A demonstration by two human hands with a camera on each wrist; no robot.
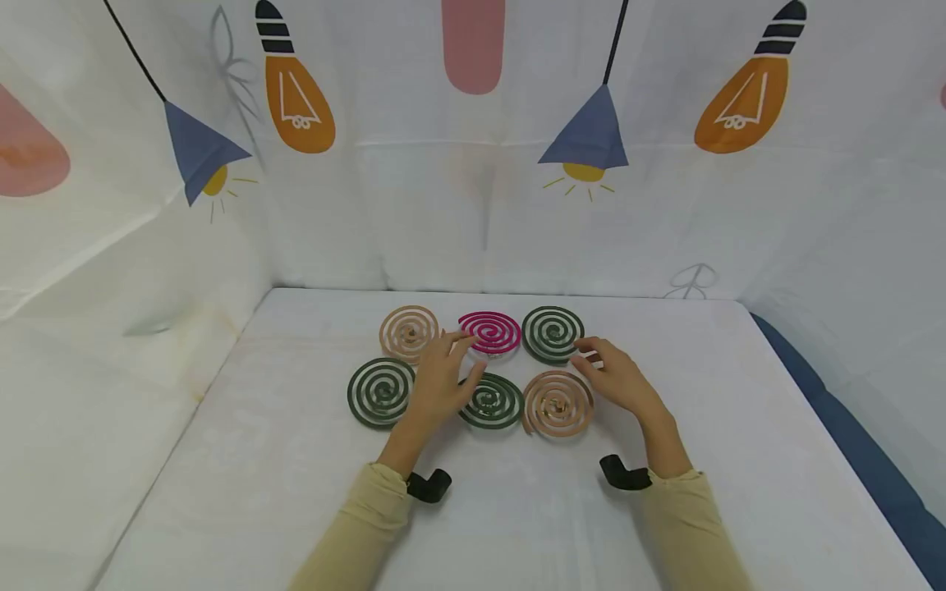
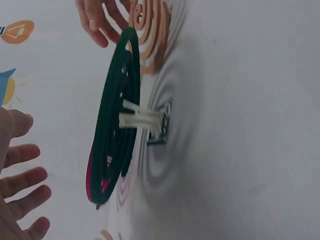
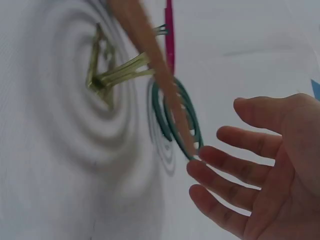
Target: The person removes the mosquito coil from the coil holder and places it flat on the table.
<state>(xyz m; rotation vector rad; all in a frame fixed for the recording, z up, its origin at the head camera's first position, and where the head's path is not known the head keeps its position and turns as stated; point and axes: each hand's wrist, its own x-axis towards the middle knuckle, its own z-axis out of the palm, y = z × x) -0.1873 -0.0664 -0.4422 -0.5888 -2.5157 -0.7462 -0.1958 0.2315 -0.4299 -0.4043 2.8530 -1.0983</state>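
Mosquito coils on small stands form two rows. In back are a tan coil (image 1: 411, 332), a pink coil (image 1: 489, 332) and a green coil (image 1: 553, 334). The front row has a left green coil (image 1: 383, 391), a middle green coil (image 1: 489, 400) (image 2: 102, 130) and a tan coil (image 1: 556, 405) (image 3: 162, 67). My left hand (image 1: 442, 384) (image 2: 20, 187) hovers among the left and middle coils, fingers spread, overlapping the back tan one. My right hand (image 1: 613, 376) (image 3: 260, 170) is at the right edge of the back green coil, fingers loosely bent, palm empty.
A white-covered table (image 1: 510, 525) bears the coils. The wrist view shows a pale metal stand (image 2: 145, 120) holding the middle green coil off the surface; a yellowish stand (image 3: 120, 75) supports the front tan one. A printed white curtain (image 1: 443, 222) hangs behind.
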